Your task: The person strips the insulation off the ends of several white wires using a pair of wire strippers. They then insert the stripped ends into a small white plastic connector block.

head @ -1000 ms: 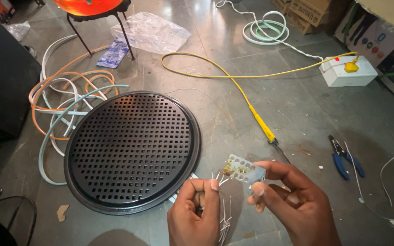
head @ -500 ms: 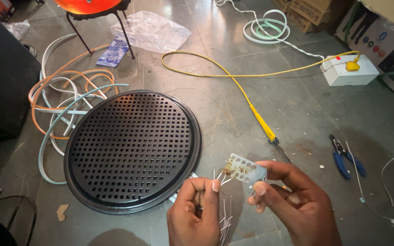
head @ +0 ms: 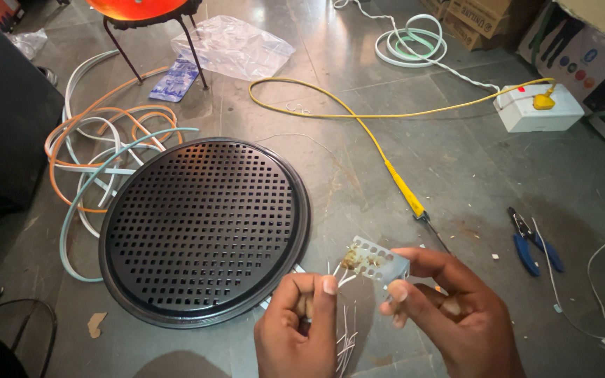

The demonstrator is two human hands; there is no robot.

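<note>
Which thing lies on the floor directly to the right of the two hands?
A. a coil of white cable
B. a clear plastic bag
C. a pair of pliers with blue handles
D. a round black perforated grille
C: the pliers with blue handles lie on the grey floor just right of the right hand; the left hand is beside the round black grille.

Both wrists run off the bottom edge; the left hand (head: pixel 301 327) hides where the thin wires (head: pixel 344 336) start; the orange stool (head: pixel 145 10) is cropped above
</note>
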